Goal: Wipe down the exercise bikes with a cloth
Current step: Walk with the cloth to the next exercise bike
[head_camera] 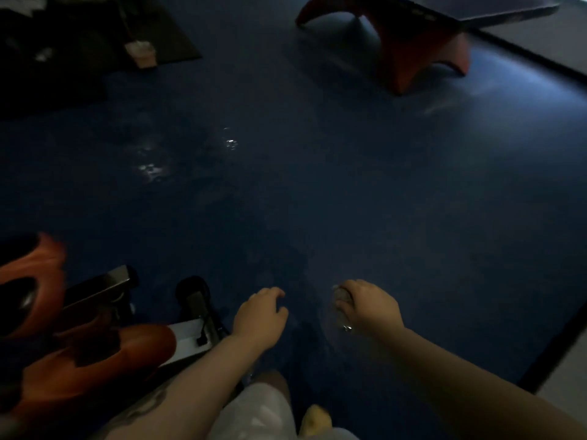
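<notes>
The scene is very dark. An exercise bike [79, 350] with orange-red covers, black parts and a grey metal base fills the lower left corner. My left hand [259, 315] hovers just right of the bike's base, fingers loosely curled and apart, holding nothing. My right hand [368, 308] is farther right over the blue floor, closed around a small pale grey thing that looks like the cloth [340, 298]; it is dim and blurred. Neither hand touches the bike.
Blue floor [317, 185] stretches ahead with small wet glints on its left. A second machine's red foot [413, 49] stands at the top right. Dark mats and a small pale box [141, 54] lie at the top left. A black floor edge runs along the right.
</notes>
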{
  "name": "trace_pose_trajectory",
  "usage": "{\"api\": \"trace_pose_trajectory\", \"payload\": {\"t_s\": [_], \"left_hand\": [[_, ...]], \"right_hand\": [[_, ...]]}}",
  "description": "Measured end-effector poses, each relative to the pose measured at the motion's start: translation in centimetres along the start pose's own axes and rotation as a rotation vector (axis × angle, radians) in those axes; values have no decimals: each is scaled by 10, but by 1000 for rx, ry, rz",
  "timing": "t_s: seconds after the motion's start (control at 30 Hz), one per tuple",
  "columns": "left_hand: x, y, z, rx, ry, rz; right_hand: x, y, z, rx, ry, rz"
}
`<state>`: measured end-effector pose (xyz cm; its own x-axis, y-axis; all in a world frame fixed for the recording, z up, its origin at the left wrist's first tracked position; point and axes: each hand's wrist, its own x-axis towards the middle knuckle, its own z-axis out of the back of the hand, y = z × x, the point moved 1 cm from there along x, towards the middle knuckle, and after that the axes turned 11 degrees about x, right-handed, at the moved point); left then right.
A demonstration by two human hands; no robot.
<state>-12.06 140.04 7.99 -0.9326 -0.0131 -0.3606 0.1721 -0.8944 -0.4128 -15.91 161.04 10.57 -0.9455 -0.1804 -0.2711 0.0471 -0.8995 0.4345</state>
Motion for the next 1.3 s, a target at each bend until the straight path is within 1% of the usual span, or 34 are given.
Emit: {"api": "trace_pose_trajectory", "payload": {"t_s": [0.3, 0.47, 0.57, 0.7, 0.8, 1.07, 1.2, 1.3], "left_hand": [[85, 46, 50, -110, -113, 279], [150, 63, 85, -144, -120, 346], [187, 77, 116, -115, -159, 365], [222, 94, 155, -136, -208, 441], [245, 115, 177, -155, -232, 497], [319, 179, 244, -323, -421, 806], [349, 199, 275, -399, -521, 915], [353, 214, 287, -456, -566, 1010]], "right_hand": [[152, 73, 10, -33, 106, 349], [237, 117, 19, -87, 193, 403], [285, 147, 23, -87, 220, 448], [336, 187, 27, -48, 240, 510], [378, 216, 21, -79, 286, 573], [518, 332, 12, -131, 461, 860], [563, 392, 6, -162, 517, 992], [579, 434, -10, -197, 575, 1068]]}}
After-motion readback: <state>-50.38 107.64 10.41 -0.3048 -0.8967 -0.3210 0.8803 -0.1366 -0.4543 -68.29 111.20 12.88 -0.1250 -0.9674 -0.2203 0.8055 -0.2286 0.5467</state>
